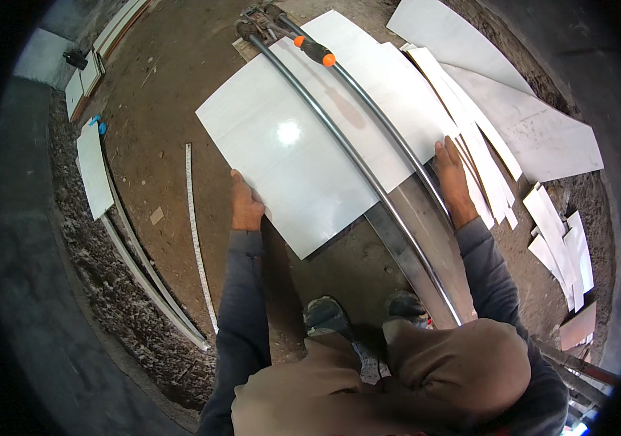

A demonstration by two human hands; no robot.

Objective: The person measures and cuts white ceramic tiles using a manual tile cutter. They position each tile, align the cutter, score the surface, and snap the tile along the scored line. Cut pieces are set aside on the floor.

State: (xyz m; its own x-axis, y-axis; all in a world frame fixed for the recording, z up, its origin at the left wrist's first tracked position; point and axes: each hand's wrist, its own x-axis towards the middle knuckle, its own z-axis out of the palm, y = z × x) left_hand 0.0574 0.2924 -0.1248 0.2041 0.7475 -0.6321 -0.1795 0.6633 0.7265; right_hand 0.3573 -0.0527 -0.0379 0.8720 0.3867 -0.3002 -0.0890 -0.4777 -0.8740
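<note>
A glossy white tile lies on a manual tile cutter, beneath its two steel rails and on its dark metal base. The cutter's black lever with orange ends sits over the rails near the far end. My left hand grips the tile's left edge, thumb along the edge. My right hand holds the tile's right edge, beside the right rail, fingers closed on it.
White offcut strips and large tile pieces lie to the right, with smaller scraps nearer. A measuring strip, long narrow strips and a white piece lie on the left. Dark walls border both sides.
</note>
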